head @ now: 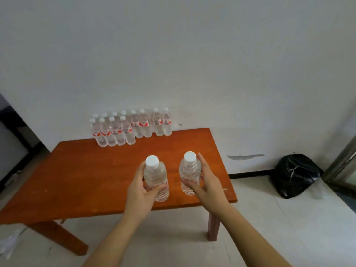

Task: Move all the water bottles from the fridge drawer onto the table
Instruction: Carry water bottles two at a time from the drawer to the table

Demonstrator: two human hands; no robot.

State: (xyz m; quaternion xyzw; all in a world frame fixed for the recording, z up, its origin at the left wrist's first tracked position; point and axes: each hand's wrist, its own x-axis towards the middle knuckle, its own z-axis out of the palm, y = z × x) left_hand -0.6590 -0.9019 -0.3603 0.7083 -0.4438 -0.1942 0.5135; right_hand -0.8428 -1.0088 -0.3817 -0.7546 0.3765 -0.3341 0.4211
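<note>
I hold two clear water bottles with white caps upright over the near right part of the orange-brown wooden table [77, 176]. My left hand [139, 187] grips the left bottle [156, 176] around its labelled middle. My right hand [207, 182] grips the right bottle [189, 170] from its right side. Whether their bases touch the tabletop I cannot tell. Several more bottles [129, 127] with red-and-white labels stand in rows at the table's far edge against the white wall. The fridge drawer is out of view.
A full black rubbish bag [295, 175] lies on the pale floor to the right of the table. A metal door frame [342, 162] rises at the far right. A dark opening [11, 132] is at the left, and crumpled white plastic [8, 245] lies at the lower left.
</note>
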